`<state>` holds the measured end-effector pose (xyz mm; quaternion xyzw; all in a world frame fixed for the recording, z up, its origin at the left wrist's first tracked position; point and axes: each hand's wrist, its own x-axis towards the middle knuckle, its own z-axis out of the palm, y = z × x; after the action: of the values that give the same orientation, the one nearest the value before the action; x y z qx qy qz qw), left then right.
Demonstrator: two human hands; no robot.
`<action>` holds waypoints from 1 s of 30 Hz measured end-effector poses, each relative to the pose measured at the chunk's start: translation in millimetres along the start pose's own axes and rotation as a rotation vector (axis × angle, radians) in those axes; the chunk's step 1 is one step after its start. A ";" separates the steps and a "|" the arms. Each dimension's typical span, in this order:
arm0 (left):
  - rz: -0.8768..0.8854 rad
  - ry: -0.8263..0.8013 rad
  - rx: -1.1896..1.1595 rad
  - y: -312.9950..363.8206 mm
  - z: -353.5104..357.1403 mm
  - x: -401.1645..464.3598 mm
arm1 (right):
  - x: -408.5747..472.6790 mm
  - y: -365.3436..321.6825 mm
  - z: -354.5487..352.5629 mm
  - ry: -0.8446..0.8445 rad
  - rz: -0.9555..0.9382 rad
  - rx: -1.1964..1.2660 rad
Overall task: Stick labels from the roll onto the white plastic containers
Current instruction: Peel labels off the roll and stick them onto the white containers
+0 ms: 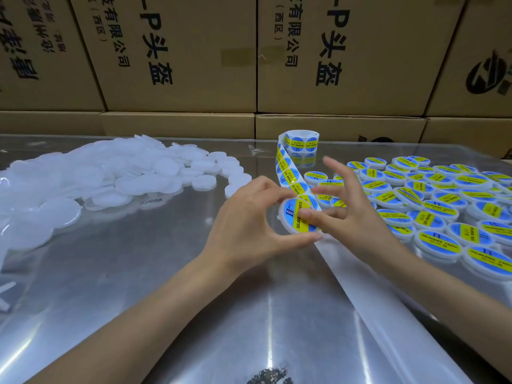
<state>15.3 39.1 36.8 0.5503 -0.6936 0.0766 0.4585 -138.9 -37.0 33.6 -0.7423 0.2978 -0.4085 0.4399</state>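
left hand: thumb and fingers curled round the rim of a white container, tilted up toward camera.
right hand: fingers spread, fingertips pressing blue-yellow label on its lid.
label roll: at 12 o'clock, strip trails to hands.
blank containers: heap at 10.
labelled containers: spread at 3.
table: bare metal at 6–8.

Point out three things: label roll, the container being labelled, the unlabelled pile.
label roll (302, 144): head view, on the wound roll's side face.
container being labelled (296, 217): head view, on its fresh label, between both hands.
unlabelled pile (110, 173): head view, on white containers mid-heap.
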 end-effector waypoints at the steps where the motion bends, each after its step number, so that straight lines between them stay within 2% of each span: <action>1: 0.012 0.004 -0.015 0.6 0.3 0.4 | 0.6 -0.7 0.0 -0.025 0.018 0.006; 4: 0.081 -0.018 -0.022 1.2 0.9 0.0 | -2.2 -0.9 7.0 -0.138 0.005 0.010; 7: 0.144 -0.042 0.020 -0.6 2.0 -2.4 | -4.9 -2.6 9.7 -0.165 0.033 0.027; 9: 0.155 -0.044 0.009 -0.8 2.9 -3.4 | -4.5 -5.3 8.2 -0.138 0.098 0.102; 13: 0.175 -0.059 0.043 3.1 9.7 -4.6 | -1.5 -1.9 5.8 -0.024 0.192 0.060; 18: 0.267 -0.131 0.007 3.4 14.6 -4.0 | 1.0 3.0 6.9 0.005 0.310 0.163; 21: 0.300 -0.080 -0.008 -0.7 15.1 -4.1 | 3.7 3.3 8.5 0.008 0.322 0.143; 24: 0.338 0.025 0.009 -5.5 19.0 -4.9 | 5.2 1.3 7.2 0.004 0.358 0.226; 27: 0.289 0.106 0.008 -13.8 19.1 -4.2 | 6.4 3.2 2.0 0.047 0.373 0.236; 30: 0.143 0.122 -0.035 -24.5 15.5 -3.0 | 8.4 7.8 -8.8 0.175 0.410 0.301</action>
<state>27.1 22.3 16.1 0.4856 -0.7032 0.1305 0.5026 -143.1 -50.8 32.0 -0.5545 0.4147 -0.4130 0.5916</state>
